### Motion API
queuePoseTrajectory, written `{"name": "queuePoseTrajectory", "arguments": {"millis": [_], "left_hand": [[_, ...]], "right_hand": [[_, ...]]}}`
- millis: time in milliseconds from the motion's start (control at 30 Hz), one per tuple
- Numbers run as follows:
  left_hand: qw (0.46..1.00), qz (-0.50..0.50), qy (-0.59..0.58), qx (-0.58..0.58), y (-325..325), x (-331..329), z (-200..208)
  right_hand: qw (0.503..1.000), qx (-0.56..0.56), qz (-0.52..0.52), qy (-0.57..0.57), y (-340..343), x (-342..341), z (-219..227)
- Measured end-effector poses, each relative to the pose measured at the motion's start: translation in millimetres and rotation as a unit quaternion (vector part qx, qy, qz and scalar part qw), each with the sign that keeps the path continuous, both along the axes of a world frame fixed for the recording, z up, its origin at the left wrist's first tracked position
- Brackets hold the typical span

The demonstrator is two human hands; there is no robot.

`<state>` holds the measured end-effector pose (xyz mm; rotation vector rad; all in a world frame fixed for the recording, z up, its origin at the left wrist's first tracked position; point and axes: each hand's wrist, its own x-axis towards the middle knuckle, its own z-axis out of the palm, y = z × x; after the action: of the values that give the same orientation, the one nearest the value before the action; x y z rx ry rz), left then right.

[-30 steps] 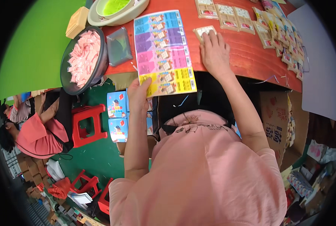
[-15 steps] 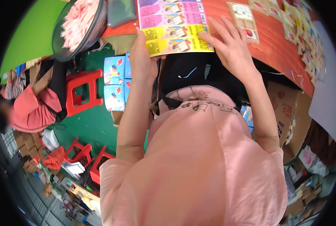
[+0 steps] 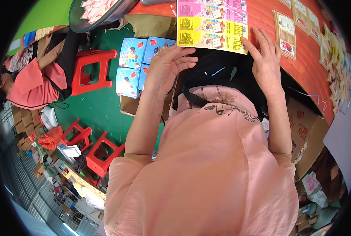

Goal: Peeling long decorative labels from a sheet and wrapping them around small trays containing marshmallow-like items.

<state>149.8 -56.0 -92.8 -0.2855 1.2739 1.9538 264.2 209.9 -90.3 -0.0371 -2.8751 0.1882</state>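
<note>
A sheet of printed labels [image 3: 213, 33], pink above and yellow below, lies at the front edge of the red table, its lower edge sticking out over my lap. My left hand [image 3: 169, 67] hangs in the air below the sheet's lower left corner. Its fingers point right, somewhat bent and apart, and I see nothing in them. My right hand [image 3: 266, 59] rests at the sheet's right edge with its fingers stretched out and spread. The index fingertip touches the yellow part near the edge; the other fingers reach over the tabletop.
A dark bowl [image 3: 77, 17] of pale pink pieces stands at upper left. Blue printed boxes [image 3: 129, 53] are stacked in a carton below my left hand. Wooden trays [image 3: 285, 35] and a heap of small pieces [image 3: 338, 74] lie rightward. Red stools [image 3: 90, 70] and a seated person [image 3: 35, 90] are left.
My left hand has let go of the sheet's left edge and dropped below it, its fingers opening. The whole view has shifted, so the sheet appears further right and higher.
</note>
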Motion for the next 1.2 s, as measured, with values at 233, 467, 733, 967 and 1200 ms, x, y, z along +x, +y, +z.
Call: {"name": "queuePoseTrajectory", "arguments": {"millis": [233, 467, 733, 967, 1200], "left_hand": [[0.999, -0.006, 0.038, -0.023, 2, -5, 2], [0.995, -0.058, 0.080, -0.034, 12, -7, 14], [0.986, -0.049, 0.148, -0.062, 39, 9, 18], [0.948, -0.079, 0.278, -0.132, 46, 17, 8], [0.926, -0.069, 0.326, -0.177, 53, 25, 1]], "right_hand": [[1.000, -0.002, -0.015, 0.010, -3, -6, 6], [0.996, 0.072, -0.040, 0.035, 4, -18, 14], [0.949, -0.295, 0.076, 0.077, -58, -43, 27], [0.943, -0.324, 0.069, 0.024, -65, -50, 24], [0.950, -0.305, 0.068, 0.018, -66, -48, 20]]}}
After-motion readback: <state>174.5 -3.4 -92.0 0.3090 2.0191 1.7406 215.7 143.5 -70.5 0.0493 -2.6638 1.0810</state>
